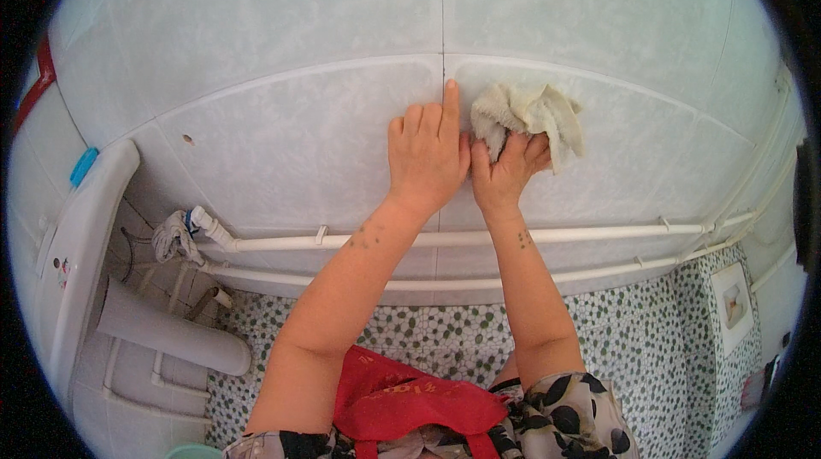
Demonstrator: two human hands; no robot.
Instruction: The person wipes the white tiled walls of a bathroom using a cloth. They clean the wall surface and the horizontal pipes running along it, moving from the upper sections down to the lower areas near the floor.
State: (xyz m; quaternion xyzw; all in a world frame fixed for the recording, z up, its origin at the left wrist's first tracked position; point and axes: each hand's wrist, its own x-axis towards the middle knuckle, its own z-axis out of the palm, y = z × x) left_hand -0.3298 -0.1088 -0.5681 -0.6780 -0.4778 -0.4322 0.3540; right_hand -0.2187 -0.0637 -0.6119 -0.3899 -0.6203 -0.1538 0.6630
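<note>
My left hand [423, 154] lies on the tiled wall [308, 138], its index finger extended along the vertical grout joint and its other fingers bent. It holds nothing. Beside it on the right, my right hand [510, 174] grips a crumpled cream cloth [529, 113] against the tile. The cloth covers part of the fingers. The thumbs of the two hands are very close together.
Two white pipes [577, 234] run along the lower wall. At left stand a white washbasin [96, 222] with a blue object [84, 167] on its rim, its pedestal [173, 334], and a cloth-wrapped pipe fitting [174, 238]. A squat toilet [732, 305] is at right.
</note>
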